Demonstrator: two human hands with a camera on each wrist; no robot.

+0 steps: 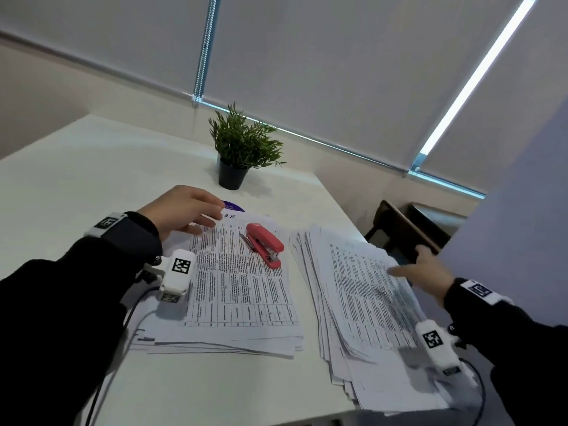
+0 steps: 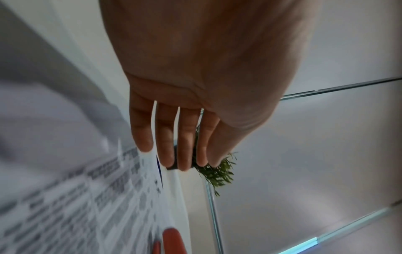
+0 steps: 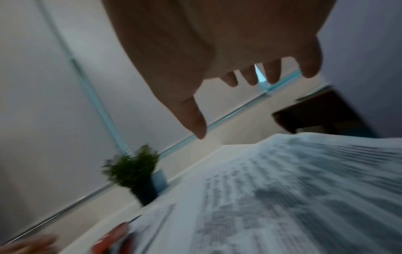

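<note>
While both hands sit over printed sheets, the head view shows two piles on the desk [image 1: 92, 179]. The left pile [image 1: 246, 290] lies near the middle, with a red stapler [image 1: 265, 244] lying unused on top of it. The right pile [image 1: 368, 302], thicker and fanned out, reaches the right edge. The left hand [image 1: 181, 210] touches the far left corner of the left pile with its fingers [image 1: 206, 222] stretched out. The right hand [image 1: 424, 272] is at the far right corner of the right pile, thumb pointing across the top sheet. A potted plant [image 1: 242, 149] stands toward the far edge.

From the left wrist, the fingers [image 2: 165, 146] are straight and close together. Their tips are at the corner of the left pile [image 2: 87, 197], pinching nothing. The stapler [image 2: 172, 240] shows at the bottom.

From the right wrist, the picture is blurred. The fingers [image 3: 269, 72] hang loosely bent with the thumb [image 3: 195, 120] apart. They hover over the right pile [image 3: 293, 189] and hold no sheet.

The work looks like stapling sets and stacking them, and it seems mid-way. Many loose sheets remain on the right, and the next set is not yet picked up.
</note>
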